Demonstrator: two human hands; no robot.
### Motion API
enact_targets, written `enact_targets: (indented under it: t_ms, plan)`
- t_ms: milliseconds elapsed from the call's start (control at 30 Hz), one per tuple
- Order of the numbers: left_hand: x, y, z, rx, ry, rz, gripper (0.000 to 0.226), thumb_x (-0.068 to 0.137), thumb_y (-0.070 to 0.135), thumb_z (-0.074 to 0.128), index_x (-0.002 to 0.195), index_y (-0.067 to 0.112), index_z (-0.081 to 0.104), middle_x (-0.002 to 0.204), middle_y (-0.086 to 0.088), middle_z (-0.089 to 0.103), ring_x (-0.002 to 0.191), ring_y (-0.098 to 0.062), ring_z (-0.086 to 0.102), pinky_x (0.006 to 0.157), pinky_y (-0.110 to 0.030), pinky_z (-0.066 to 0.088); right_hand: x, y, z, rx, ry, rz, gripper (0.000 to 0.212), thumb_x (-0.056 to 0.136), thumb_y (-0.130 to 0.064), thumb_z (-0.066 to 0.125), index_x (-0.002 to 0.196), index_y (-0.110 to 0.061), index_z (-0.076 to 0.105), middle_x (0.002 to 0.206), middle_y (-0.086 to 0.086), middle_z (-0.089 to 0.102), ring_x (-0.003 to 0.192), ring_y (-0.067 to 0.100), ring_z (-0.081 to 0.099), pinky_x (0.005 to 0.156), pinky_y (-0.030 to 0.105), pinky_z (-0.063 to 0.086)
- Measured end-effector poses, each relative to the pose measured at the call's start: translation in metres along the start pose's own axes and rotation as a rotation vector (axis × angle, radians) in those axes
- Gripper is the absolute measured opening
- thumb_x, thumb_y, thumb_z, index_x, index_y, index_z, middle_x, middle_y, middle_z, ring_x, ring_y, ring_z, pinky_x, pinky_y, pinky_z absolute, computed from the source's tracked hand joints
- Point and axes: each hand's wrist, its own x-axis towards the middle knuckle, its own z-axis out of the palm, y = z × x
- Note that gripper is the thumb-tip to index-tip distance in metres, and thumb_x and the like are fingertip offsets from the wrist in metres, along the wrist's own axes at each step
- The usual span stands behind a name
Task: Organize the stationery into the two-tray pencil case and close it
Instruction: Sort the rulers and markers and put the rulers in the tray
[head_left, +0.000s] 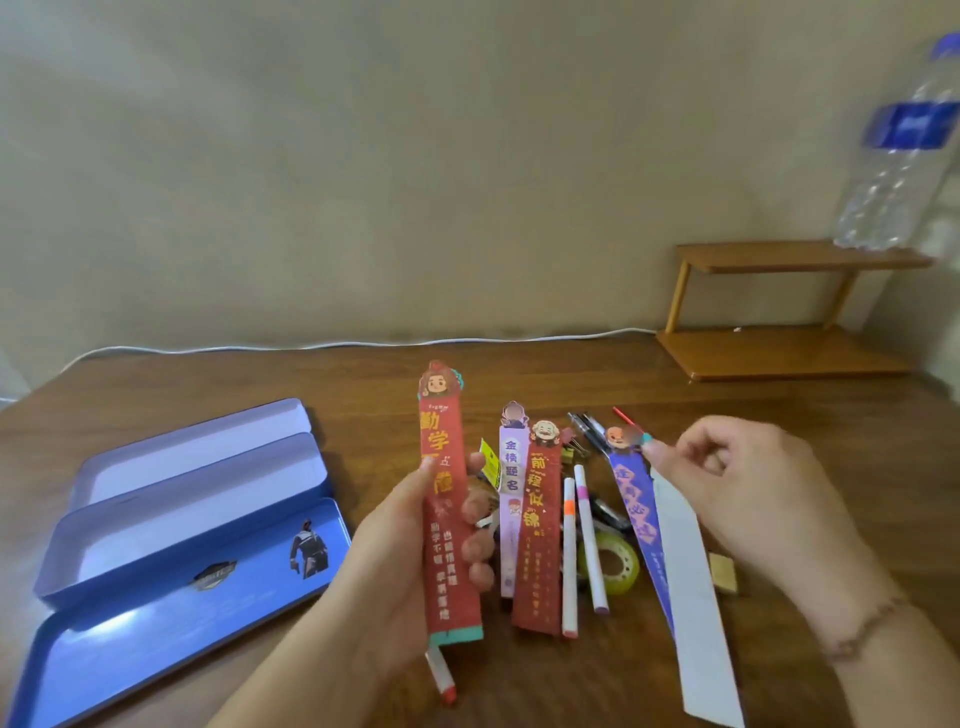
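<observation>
The blue two-tray pencil case (171, 525) lies open at the left of the table, with both trays and the lid bare inside. My left hand (415, 561) holds a long red bookmark (441, 499) upright above the table. My right hand (743, 493) pinches the top of a purple bookmark (636, 509), with a white strip (696, 603) beside it. Between my hands lie a lilac bookmark (511, 488), another red bookmark (540, 535), two white pens (579, 540) and a roll of clear tape (618, 564).
A wooden two-level stand (779, 312) sits at the back right with a clear water bottle (904, 150) on it. A white cable (311, 345) runs along the table's far edge. A small tan eraser (724, 571), binder clips (574, 449) and dark pens (589, 428) lie near the pile.
</observation>
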Motion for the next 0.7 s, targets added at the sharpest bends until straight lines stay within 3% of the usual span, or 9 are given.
enact_targets:
  t_ms: [100,200,300,367,400,467,533,600,700]
  plan:
    - [0.001,0.004,-0.003,-0.065,-0.045,-0.024,0.038,0.091,0.029,0.041,0.109,0.005,0.065,0.065,-0.006,0.049,0.045,-0.013,0.042,0.040,-0.024,0.041,0.017,0.031,-0.004,-0.293,-0.306,0.252,0.058,0.077,-0.071,0.054,0.058,-0.017,0.059,0.056,-0.003,0.060,0.056,0.015,0.057,0.050,0.027,0.042]
    - [0.004,0.003,-0.004,-0.091,-0.028,-0.021,0.038,0.095,0.028,0.040,0.111,0.001,0.063,0.064,-0.006,0.048,0.045,-0.013,0.042,0.039,-0.024,0.041,0.021,0.037,0.004,-0.332,-0.563,0.335,0.058,0.069,-0.076,0.059,0.056,-0.019,0.056,0.053,-0.001,0.052,0.052,0.014,0.051,0.050,0.026,0.036]
    - [0.002,0.001,-0.003,-0.162,-0.065,-0.015,0.037,0.098,0.033,0.043,0.115,0.006,0.062,0.071,-0.007,0.053,0.055,-0.016,0.049,0.054,-0.032,0.050,0.019,0.031,0.008,-0.312,-0.611,0.356,0.056,0.064,-0.070,0.070,0.056,-0.018,0.054,0.045,-0.004,0.049,0.045,0.010,0.047,0.045,0.022,0.032]
    - [-0.001,-0.001,-0.004,-0.204,-0.145,-0.015,0.037,0.098,0.040,0.044,0.113,0.013,0.066,0.080,-0.008,0.057,0.069,-0.021,0.056,0.083,-0.051,0.052,0.018,0.028,0.007,-0.244,-0.604,0.374,0.054,0.066,-0.061,0.076,0.053,-0.016,0.049,0.040,-0.005,0.045,0.042,0.010,0.042,0.043,0.021,0.028]
    - [-0.002,-0.002,-0.005,-0.212,-0.178,-0.021,0.039,0.098,0.043,0.043,0.113,0.017,0.067,0.084,-0.008,0.058,0.076,-0.024,0.057,0.093,-0.062,0.045,0.017,0.027,0.006,-0.212,-0.596,0.373,0.053,0.068,-0.057,0.077,0.052,-0.016,0.047,0.041,-0.004,0.043,0.041,0.011,0.040,0.042,0.022,0.026]
    - [-0.004,-0.003,-0.007,-0.210,-0.224,-0.049,0.042,0.096,0.049,0.043,0.118,0.021,0.065,0.090,-0.009,0.057,0.085,-0.027,0.058,0.099,-0.073,0.034,0.017,0.026,0.004,-0.186,-0.574,0.355,0.052,0.072,-0.053,0.077,0.054,-0.015,0.046,0.050,0.001,0.043,0.047,0.013,0.039,0.045,0.024,0.026]
    - [-0.005,-0.004,-0.006,-0.206,-0.260,-0.082,0.045,0.095,0.052,0.042,0.125,0.026,0.062,0.094,-0.010,0.056,0.091,-0.028,0.057,0.096,-0.073,0.035,0.019,0.028,0.003,-0.138,-0.569,0.337,0.048,0.078,-0.051,0.072,0.061,-0.010,0.052,0.059,0.010,0.049,0.055,0.016,0.044,0.050,0.026,0.028]
    - [-0.007,-0.003,-0.003,-0.217,-0.298,-0.092,0.046,0.095,0.054,0.039,0.128,0.028,0.060,0.096,-0.010,0.055,0.093,-0.028,0.056,0.093,-0.068,0.038,0.020,0.031,-0.002,0.084,-0.581,0.358,0.044,0.088,-0.044,0.064,0.073,-0.003,0.062,0.065,0.018,0.059,0.057,0.015,0.052,0.054,0.027,0.033]
    - [-0.010,-0.003,0.003,-0.212,-0.305,-0.079,0.046,0.096,0.052,0.038,0.127,0.027,0.060,0.092,-0.010,0.056,0.082,-0.025,0.057,0.081,-0.054,0.047,0.023,0.030,-0.012,0.739,-0.549,0.438,0.032,0.095,-0.023,0.053,0.081,0.002,0.067,0.073,0.015,0.071,0.058,0.018,0.066,0.047,0.028,0.044]
